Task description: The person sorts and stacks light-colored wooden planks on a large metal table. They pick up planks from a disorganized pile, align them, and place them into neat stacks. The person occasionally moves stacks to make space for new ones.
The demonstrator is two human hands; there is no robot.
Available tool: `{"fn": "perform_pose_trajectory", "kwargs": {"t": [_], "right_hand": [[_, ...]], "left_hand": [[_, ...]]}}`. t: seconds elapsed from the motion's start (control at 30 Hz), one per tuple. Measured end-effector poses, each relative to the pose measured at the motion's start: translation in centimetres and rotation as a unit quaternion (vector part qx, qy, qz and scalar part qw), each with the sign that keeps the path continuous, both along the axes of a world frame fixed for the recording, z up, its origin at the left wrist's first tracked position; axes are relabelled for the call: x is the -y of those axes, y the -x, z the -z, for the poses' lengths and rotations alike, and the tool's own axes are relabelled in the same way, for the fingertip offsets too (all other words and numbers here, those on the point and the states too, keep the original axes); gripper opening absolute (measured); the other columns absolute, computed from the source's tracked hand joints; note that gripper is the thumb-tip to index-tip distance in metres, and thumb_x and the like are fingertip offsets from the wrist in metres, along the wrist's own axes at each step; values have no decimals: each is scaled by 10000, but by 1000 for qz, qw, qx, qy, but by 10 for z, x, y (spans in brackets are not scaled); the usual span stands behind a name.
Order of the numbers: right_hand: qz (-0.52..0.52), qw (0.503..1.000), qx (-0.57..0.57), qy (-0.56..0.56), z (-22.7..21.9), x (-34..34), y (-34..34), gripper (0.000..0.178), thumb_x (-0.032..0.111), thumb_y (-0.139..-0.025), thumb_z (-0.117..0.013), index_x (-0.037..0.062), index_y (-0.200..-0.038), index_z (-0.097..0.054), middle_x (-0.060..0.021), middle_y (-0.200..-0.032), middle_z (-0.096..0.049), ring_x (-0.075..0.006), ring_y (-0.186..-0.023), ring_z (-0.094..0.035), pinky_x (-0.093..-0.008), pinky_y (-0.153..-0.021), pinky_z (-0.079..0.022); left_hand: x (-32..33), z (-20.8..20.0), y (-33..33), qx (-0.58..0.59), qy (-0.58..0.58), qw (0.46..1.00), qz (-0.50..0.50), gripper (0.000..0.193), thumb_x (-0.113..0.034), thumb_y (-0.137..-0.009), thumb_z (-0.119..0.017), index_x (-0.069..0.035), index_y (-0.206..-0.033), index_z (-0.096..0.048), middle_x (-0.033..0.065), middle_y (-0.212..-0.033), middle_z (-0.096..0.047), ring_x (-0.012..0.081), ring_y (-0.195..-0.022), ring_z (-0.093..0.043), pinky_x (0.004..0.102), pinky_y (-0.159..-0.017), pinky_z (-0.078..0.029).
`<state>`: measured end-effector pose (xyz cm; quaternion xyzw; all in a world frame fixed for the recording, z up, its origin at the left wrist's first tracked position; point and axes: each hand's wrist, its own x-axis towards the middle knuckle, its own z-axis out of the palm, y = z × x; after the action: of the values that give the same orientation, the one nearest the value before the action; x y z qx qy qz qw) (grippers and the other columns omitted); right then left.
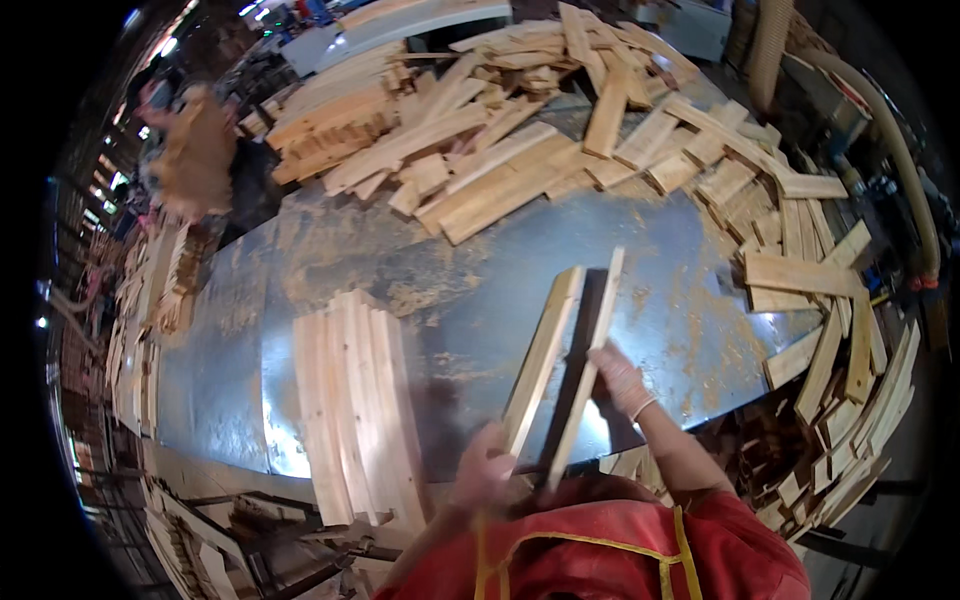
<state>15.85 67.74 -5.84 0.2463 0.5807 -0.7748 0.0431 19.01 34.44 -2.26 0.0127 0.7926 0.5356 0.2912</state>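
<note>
Bench [225, 400] gleaming, dusted with sawdust [420, 297], and a loose heap of planks [510, 185] sprawls across its far side and right! Near left, a row of boards [350, 410] juts past the near edge. Centre now: left plank [545, 355] and right plank [588, 375], slanting, apart. Right hand [622, 380] has its grip closed on the right plank; left hand [485, 465] blurs at the left plank's near end, grip impossible to tell.

The broad grey metal tabletop [650, 225] is brightly lit, with white glare reflected near its closest edge. Dark shadow is cast on it between two long pale wooden boards [550, 345]. Left of it, dim surroundings are dotted with lights. The bare left hand [485, 465] is blurred; straight lines are bent toward the blackened rim.
</note>
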Motion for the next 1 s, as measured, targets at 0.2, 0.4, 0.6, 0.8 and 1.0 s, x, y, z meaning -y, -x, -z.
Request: {"fn": "perform_pose_trajectory", "kwargs": {"t": [0.2,0.4,0.6,0.8,1.0], "right_hand": [[-450,847,23,-284,-5,184,46,804,626,-1029,-478,-59,-1446,-531,-279,-1191,-728,-409,-1110,-706,-440,-1031,-533],[-623,643,-361,-261,42,253,109,395,355,-1079,-507,24,-1272,-605,-117,-1113,-700,-217,-949,-689,-347,-833,-594],[-466,883,-38,42,-63,96,238,280,337,-1054,-650,129,-1237,-688,33,-951,-665,-108,-849,-626,-285,-753,-528],[-99,992,-71,-15,-73,-30,421,382,363,-1067,-661,102,-1346,-662,-22,-1086,-694,-173,-925,-679,-346,-805,-547],[-16,998,-50,-36,-46,-45,556,532,441,-1023,-697,81,-1408,-629,-79,-1075,-650,-188,-1030,-639,-344,-817,-509]], "left_hand": [[95,3,-53,-208,266,940,38,693,-343,-858,-769,0,-1439,-613,218,-1437,-631,379,-1377,-557,482,-1156,-435],[85,0,-28,-305,517,798,48,773,-431,-885,-718,-35,-1517,-517,225,-1567,-493,464,-1499,-389,589,-1222,-311],[87,-43,25,-285,517,807,15,668,-372,-896,-688,-33,-1458,-566,232,-1494,-523,471,-1439,-438,604,-1169,-372],[61,-69,220,-374,341,862,-8,704,-360,-896,-777,-32,-1481,-562,232,-1517,-526,459,-1445,-450,589,-1178,-385],[50,-65,526,-559,222,798,-30,510,-311,-990,-705,-17,-1403,-646,251,-1470,-595,435,-1376,-542,506,-1171,-440]]}}
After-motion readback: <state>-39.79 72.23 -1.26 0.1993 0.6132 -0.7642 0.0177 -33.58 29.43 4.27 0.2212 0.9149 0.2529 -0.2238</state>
